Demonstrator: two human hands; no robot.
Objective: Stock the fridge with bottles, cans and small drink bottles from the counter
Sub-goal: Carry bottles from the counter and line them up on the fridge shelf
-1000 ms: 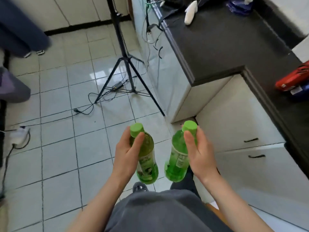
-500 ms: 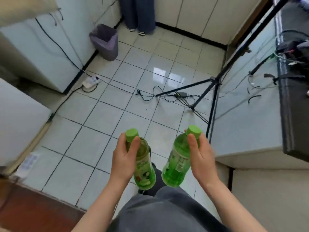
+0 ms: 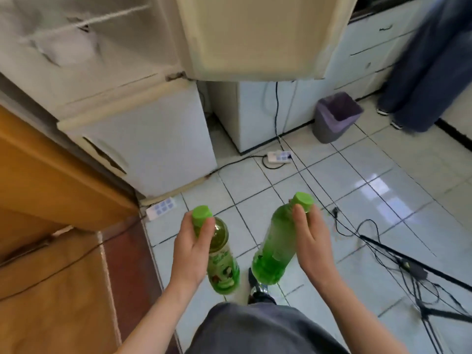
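Left hand [image 3: 190, 249] is gripping a green-capped labelled plastic bottle [image 3: 222, 261] and right hand [image 3: 310, 241] a brighter green plastic bottle [image 3: 274, 249], both near upright, with the open cream fridge [image 3: 84, 47] lying ahead up-left, nearer the left hand.

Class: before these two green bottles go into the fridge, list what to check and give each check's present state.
1. Left hand grips left bottle: ok.
2. Right hand grips right bottle: ok.
3. Left cap and right cap on: ok.
4. Upper fridge door open: ok.
5. Room on fridge shelf: cannot tell, blurred.
6. Floor ahead free: not ok, power strip lies there.
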